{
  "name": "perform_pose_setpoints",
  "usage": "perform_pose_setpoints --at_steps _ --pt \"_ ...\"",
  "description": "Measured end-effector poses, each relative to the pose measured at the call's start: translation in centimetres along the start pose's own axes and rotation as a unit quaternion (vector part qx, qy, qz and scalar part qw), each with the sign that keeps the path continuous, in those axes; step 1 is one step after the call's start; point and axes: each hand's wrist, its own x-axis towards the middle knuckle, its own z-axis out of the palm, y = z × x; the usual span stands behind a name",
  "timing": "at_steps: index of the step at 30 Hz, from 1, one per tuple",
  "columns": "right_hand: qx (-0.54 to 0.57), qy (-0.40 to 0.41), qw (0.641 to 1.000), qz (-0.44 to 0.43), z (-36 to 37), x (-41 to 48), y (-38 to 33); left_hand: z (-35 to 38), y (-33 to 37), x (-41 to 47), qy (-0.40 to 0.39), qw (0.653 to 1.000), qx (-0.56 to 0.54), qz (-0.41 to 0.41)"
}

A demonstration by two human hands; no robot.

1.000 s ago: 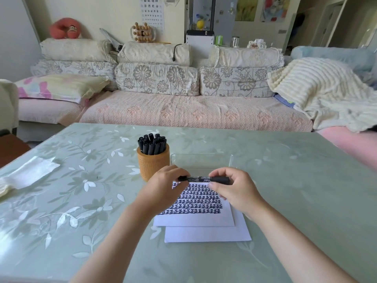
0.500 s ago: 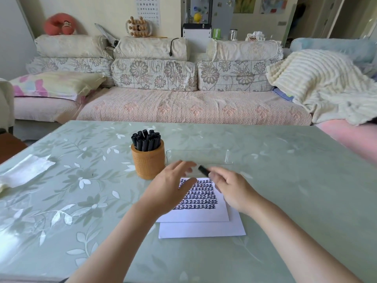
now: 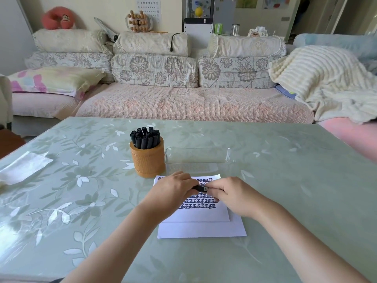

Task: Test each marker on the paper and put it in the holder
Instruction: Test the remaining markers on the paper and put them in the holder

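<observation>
Two hands share one black marker (image 3: 201, 188) just above the paper (image 3: 204, 216): it lies left to right, the left hand (image 3: 173, 190) pinching one end and the right hand (image 3: 232, 198) the other, with the holder (image 3: 148, 160) ahead, nearer the left hand.

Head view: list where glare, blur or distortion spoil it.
Head view: daylight sheen washes out the table pattern at its left edge; the clear tray shows only by rim highlights; the marker between left hand and right hand has an unreadable label; the wide-angle lens splays the table's sides; lighting is soft, shadows faint.
</observation>
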Motion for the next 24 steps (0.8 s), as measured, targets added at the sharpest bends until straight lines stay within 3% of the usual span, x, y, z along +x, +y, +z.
perform_pose_setpoints --at_steps 4,9,11,14,17,21,24 --pt "-0.077 0.057 0.993 -0.064 0.8 0.7 1.1 0.3 -0.2 0.1 -0.021 0.999 -0.040 -0.024" --pt "-0.215 0.154 0.944 -0.196 0.8 1.0 0.8 -0.2 -0.7 0.0 -0.040 0.989 -0.120 -0.081" --pt "-0.202 0.146 0.953 -0.174 1.1 0.9 0.6 -0.3 -1.0 -0.1 -0.021 0.993 -0.105 -0.049" --pt "-0.090 0.058 0.991 -0.078 1.1 0.8 0.4 -0.3 -1.2 -0.2 -0.007 0.998 -0.065 -0.006" --pt "-0.024 0.036 0.998 -0.036 1.0 0.8 0.4 -0.4 -1.1 -0.4 -0.008 0.998 -0.056 0.003" --pt "-0.121 0.081 0.985 -0.087 0.8 0.7 0.9 -0.5 -1.2 -1.0 -0.049 0.992 -0.095 -0.066" --pt "-0.108 0.133 0.981 -0.088 -0.5 0.4 1.8 -1.5 -2.7 -1.8 -0.057 0.980 -0.129 -0.139"
